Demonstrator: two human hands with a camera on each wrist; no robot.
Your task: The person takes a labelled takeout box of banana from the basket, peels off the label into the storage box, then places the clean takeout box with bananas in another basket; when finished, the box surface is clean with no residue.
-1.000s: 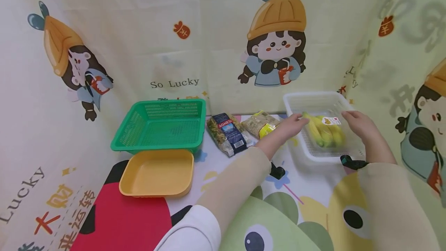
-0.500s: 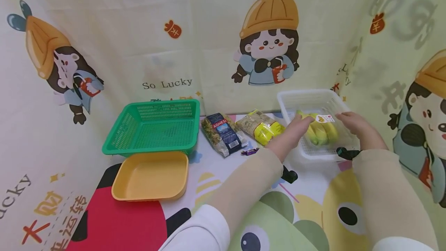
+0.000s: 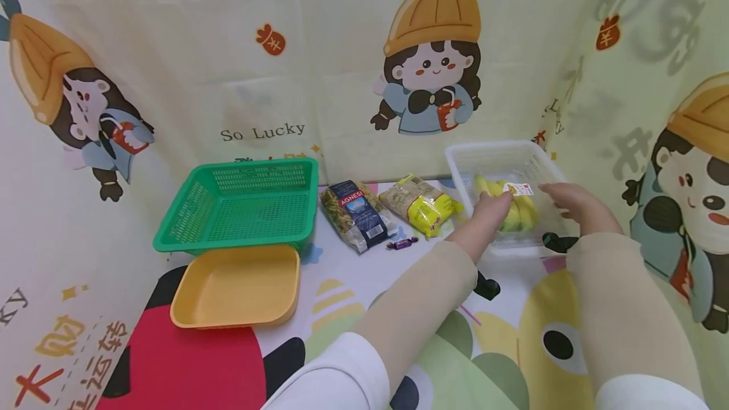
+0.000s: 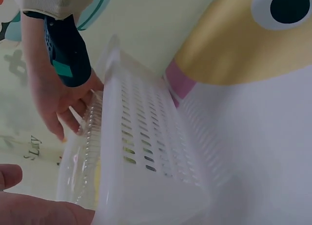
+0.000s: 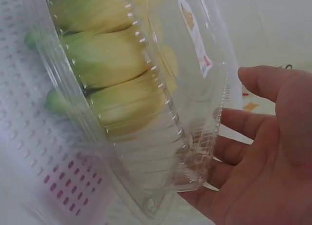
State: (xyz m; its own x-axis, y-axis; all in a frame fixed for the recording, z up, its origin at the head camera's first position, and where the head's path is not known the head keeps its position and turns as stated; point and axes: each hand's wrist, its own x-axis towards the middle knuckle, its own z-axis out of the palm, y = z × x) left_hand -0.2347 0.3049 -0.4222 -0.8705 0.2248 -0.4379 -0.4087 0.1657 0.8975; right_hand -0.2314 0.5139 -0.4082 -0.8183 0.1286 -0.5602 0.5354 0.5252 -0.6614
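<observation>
Inside the white basket (image 3: 462, 158), a light, slippery, easily crushed clear clamshell of bananas (image 3: 515, 207) sits between a left hand (image 3: 491, 209) and right hand (image 3: 572, 202), fingers relaxed against its ends, best lifted by the rims.

"So Lucky" is printed in dark letters on the backdrop cloth (image 3: 342, 49) at the far side, just above the green basket (image 3: 239, 207). "AGNESI" is read on a red band across the dark pasta bag (image 3: 355, 214) lying right of that basket. Red and yellow Chinese characters are printed on the near left of the tabletop cover (image 3: 188, 366), beside the letters "ky". The white sticker (image 3: 518, 189) on the clear banana box (image 5: 146, 98) cannot be read.
</observation>
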